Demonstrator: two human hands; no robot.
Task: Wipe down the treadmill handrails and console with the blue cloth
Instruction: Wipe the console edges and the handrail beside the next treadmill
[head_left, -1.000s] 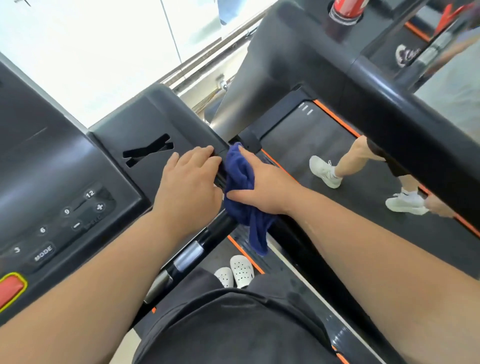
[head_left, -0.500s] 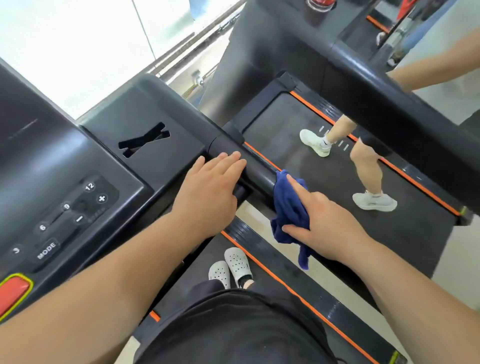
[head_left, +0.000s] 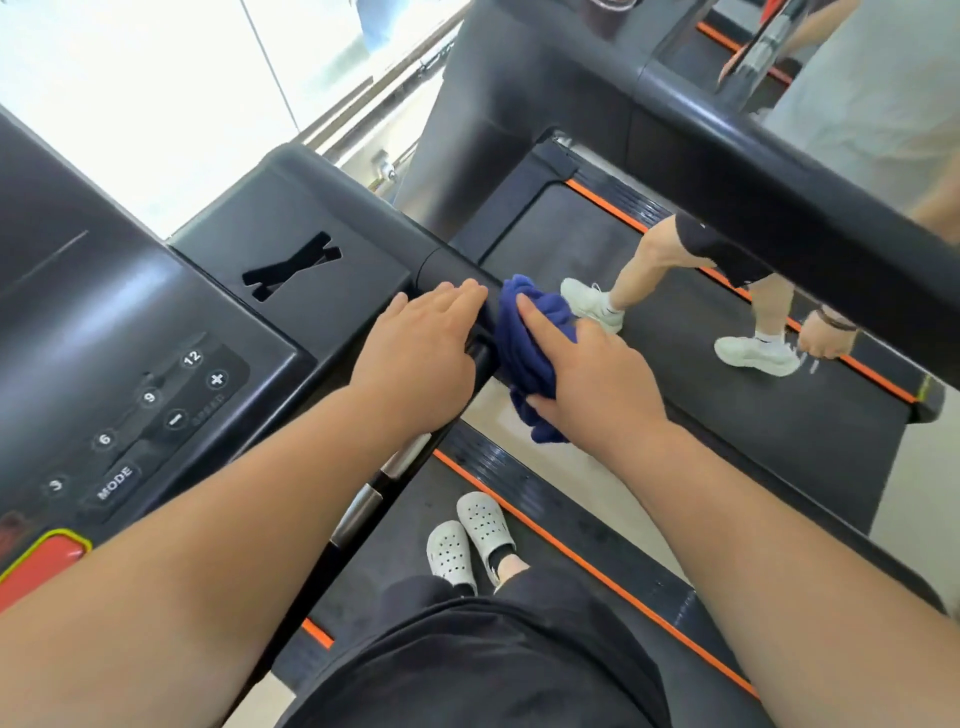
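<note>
While I am standing on the treadmill belt, I am holding the blue cloth (head_left: 524, 353) bunched in my right hand (head_left: 597, 379). My forefinger is stretching along its top, my thumb is pinching from below, and my other fingers are curling round it. The cloth is lying draped over the black handrail (head_left: 452, 265), just past the right corner of the console (head_left: 156, 322). My left hand (head_left: 415, 353) is resting flat on the rail's root, just beside the cloth, fingers straight and gripping nothing.

I am judging this to be the handrail step, at the rail's upper end, with the console face yet to come. The next move is calling for the cloth to be drawn along the rail while wrapped firmly round it, and for my left hand to be lifting clear so the patch beneath it gets wiped.
</note>
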